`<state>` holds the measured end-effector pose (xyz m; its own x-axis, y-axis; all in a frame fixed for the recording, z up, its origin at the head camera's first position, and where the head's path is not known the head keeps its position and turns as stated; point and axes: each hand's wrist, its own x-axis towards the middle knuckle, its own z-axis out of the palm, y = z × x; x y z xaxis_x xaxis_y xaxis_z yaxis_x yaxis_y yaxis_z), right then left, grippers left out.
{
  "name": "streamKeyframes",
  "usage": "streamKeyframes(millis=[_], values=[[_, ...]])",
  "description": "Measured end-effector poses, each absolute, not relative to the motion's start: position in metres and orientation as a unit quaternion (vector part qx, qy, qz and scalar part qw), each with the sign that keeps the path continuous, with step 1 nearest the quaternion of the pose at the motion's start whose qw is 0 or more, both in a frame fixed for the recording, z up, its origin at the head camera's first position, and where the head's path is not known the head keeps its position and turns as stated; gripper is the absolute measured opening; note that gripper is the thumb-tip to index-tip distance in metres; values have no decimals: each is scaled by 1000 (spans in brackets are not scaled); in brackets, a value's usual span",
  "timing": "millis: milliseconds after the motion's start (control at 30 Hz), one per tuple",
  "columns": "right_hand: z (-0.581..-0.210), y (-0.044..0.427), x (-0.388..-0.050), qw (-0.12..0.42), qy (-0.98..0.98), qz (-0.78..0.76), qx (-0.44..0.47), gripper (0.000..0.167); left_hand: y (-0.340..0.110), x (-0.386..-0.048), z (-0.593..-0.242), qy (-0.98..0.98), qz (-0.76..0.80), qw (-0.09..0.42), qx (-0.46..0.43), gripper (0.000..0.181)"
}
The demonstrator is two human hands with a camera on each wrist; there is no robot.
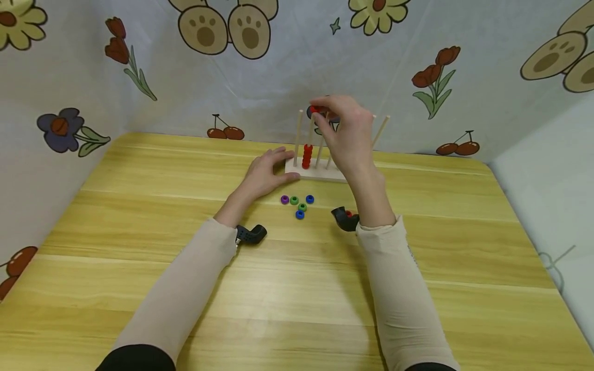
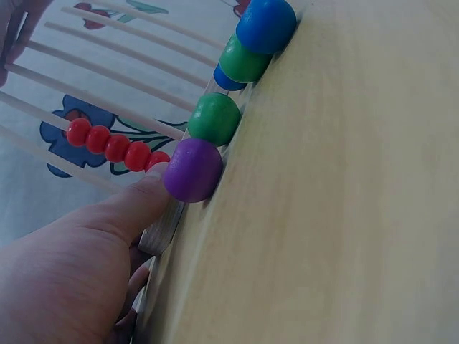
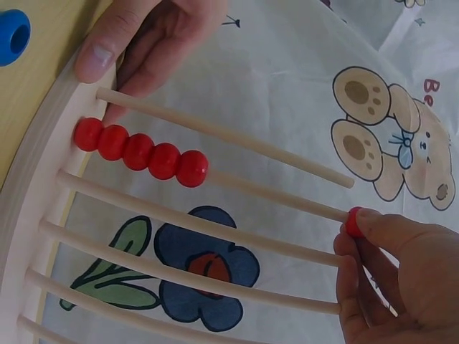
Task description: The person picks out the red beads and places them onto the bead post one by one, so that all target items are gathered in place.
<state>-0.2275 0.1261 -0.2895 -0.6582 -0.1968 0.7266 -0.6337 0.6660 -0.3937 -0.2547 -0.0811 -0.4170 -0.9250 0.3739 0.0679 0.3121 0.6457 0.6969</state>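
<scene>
Pinching red bead (image 3: 352, 223) between right fingers (image 3: 347, 279), closed to its width, at tip of peg (image 3: 276, 196) over five stacked beads (image 3: 138, 151); clasping end of base (image 3: 32, 172) with left fingers (image 3: 161, 61); best to centre hole, release straight, brace firmly

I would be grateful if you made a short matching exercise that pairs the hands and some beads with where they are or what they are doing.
Column one:
1. left hand
2. right hand
3. purple bead
4. five red beads

Column two:
A. lying loose on the table
B. threaded on a peg
C. holding one end of the wooden base
D. pinching a single red bead

Pairs: 1-C, 2-D, 3-A, 4-B
</scene>
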Motion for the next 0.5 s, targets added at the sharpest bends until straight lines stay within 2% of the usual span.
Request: streamKeyframes(millis=[333,500], values=[[-289,126,-226,301,-875,298,234,21,-81,-255,-416,903,384,43,188,71],[-289,129,-223,308,-859,318,257,21,-81,-255,-416,904,381,42,188,71]])
